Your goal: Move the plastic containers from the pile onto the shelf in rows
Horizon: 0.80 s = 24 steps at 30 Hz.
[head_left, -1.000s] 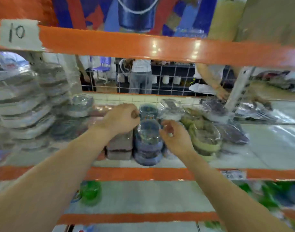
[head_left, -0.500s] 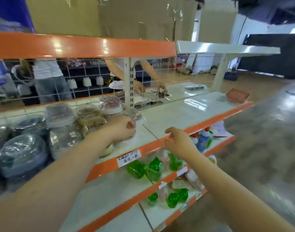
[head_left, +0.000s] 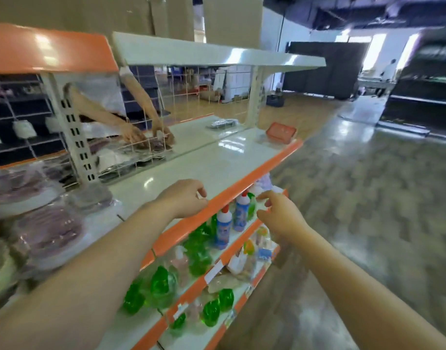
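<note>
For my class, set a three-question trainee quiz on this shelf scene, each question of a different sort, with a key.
1. True or false: the left hand grips a plastic container.
2. The flat orange plastic tray lies where? A) far end of the white shelf B) on the floor C) bottom shelf
3. Fill in: the blue-and-white bottles with red caps stand one shelf ____ the orange shelf edge.

Key: 1 false, both that hand and the right hand hold nothing; 2 A; 3 below.

left hand (head_left: 184, 197) empty over shelf (head_left: 211, 160) | right hand (head_left: 280, 214) empty
</note>
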Each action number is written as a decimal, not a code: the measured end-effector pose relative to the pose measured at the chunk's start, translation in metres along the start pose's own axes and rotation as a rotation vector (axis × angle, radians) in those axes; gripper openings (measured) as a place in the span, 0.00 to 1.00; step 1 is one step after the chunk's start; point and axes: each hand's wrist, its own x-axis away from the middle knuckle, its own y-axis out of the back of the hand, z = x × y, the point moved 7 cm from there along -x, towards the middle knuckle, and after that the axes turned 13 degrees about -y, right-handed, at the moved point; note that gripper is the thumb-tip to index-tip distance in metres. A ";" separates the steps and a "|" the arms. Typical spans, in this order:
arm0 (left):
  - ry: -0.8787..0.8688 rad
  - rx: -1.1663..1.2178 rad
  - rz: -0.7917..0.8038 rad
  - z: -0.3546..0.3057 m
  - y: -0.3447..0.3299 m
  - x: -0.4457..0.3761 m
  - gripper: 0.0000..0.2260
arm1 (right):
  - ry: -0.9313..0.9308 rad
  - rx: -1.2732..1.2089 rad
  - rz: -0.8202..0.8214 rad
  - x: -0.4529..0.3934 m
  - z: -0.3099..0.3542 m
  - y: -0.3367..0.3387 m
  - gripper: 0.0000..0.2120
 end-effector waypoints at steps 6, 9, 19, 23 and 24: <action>0.000 0.058 -0.021 0.002 -0.011 -0.124 0.12 | -0.078 0.015 -0.037 -0.119 -0.034 0.022 0.21; 0.014 0.088 -0.005 0.007 -0.018 -0.180 0.12 | -0.104 0.013 -0.028 -0.171 -0.051 0.030 0.23; 0.011 0.057 0.043 -0.002 -0.056 -0.316 0.13 | -0.188 0.005 -0.088 -0.292 -0.111 0.059 0.25; 0.025 0.051 0.023 -0.010 -0.066 -0.362 0.12 | -0.206 -0.033 -0.091 -0.339 -0.127 0.070 0.27; 0.031 0.052 0.016 -0.012 -0.068 -0.374 0.12 | -0.201 -0.039 -0.090 -0.352 -0.130 0.072 0.27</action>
